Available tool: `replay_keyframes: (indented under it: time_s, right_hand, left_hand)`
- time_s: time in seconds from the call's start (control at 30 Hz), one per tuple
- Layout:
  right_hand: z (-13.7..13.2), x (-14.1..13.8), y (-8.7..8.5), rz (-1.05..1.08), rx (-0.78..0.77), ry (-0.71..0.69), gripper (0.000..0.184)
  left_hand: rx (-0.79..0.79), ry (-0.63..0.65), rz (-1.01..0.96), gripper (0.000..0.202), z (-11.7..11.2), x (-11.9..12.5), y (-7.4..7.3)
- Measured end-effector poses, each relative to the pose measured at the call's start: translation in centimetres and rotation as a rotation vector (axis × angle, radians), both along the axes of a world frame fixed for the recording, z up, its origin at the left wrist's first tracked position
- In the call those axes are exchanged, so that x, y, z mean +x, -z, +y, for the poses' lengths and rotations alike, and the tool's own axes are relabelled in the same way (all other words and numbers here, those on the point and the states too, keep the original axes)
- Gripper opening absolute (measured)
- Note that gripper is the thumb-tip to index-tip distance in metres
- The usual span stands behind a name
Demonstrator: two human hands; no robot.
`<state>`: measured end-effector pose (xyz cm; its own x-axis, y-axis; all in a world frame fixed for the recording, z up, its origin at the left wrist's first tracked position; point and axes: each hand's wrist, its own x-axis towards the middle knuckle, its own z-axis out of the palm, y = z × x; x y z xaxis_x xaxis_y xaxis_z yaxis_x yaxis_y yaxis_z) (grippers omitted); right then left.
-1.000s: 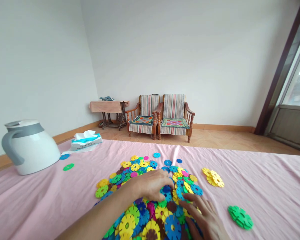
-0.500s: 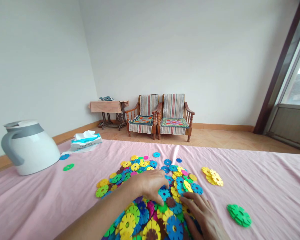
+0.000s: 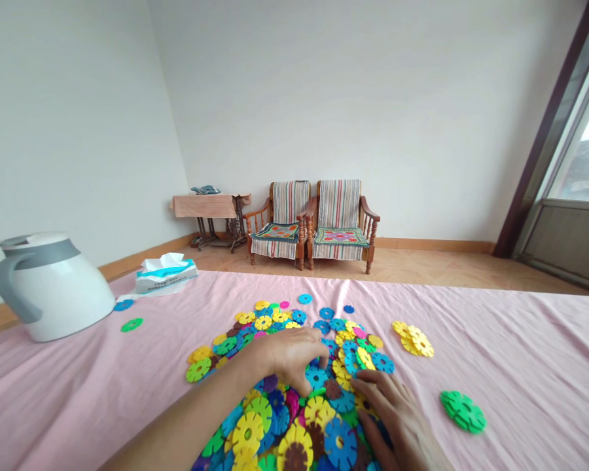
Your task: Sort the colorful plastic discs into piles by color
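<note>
A heap of flat plastic snowflake discs (image 3: 294, 386) in yellow, blue, green, pink and brown covers the middle of the pink tablecloth (image 3: 520, 366). My left hand (image 3: 289, 356) lies on top of the heap, fingers curled down among blue and green discs. My right hand (image 3: 402, 422) rests flat on the heap's right side, fingers spread over the discs. A small stack of yellow discs (image 3: 413, 339) sits apart to the right, and a stack of green discs (image 3: 462, 411) lies nearer the front right.
A white kettle with a grey handle (image 3: 49, 288) stands at the far left, with a tissue pack (image 3: 165, 273) behind it. A loose blue disc (image 3: 123, 305) and a green disc (image 3: 131, 324) lie near them. Two wooden armchairs (image 3: 311, 226) stand by the far wall.
My left hand has drawn back slightly towards me over the heap and curled its fingers more. My right hand stays flat on the discs. The view has tilted a little.
</note>
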<state>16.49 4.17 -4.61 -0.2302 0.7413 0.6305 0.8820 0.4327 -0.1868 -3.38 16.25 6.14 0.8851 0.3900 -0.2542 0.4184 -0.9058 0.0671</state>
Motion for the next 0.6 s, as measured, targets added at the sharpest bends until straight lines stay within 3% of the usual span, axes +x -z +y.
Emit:
replay_keyframes:
  time_s: [0.17, 0.23, 0.4, 0.6]
  right_hand:
    - [0.1, 0.2, 0.4, 0.042, -0.006, -0.001, 0.027]
    - [0.3, 0.3, 0.6, 0.041, 0.001, -0.007, 0.026]
    - [0.8, 0.7, 1.1, 0.031, 0.045, -0.018, 0.025]
    - [1.7, 1.3, 2.0, -0.02, 0.104, -0.056, 0.025]
  left_hand:
    - [-0.338, -0.034, -0.256, 0.042, 2.1, -1.4, -0.1]
    - [-0.434, -0.136, -0.365, 0.041, 3.6, -1.8, -0.2]
    - [-0.171, -0.504, -0.487, 0.037, 9.0, -1.3, 0.9]
    - [0.014, -0.688, -0.375, 0.026, 14.6, 0.4, 3.4]
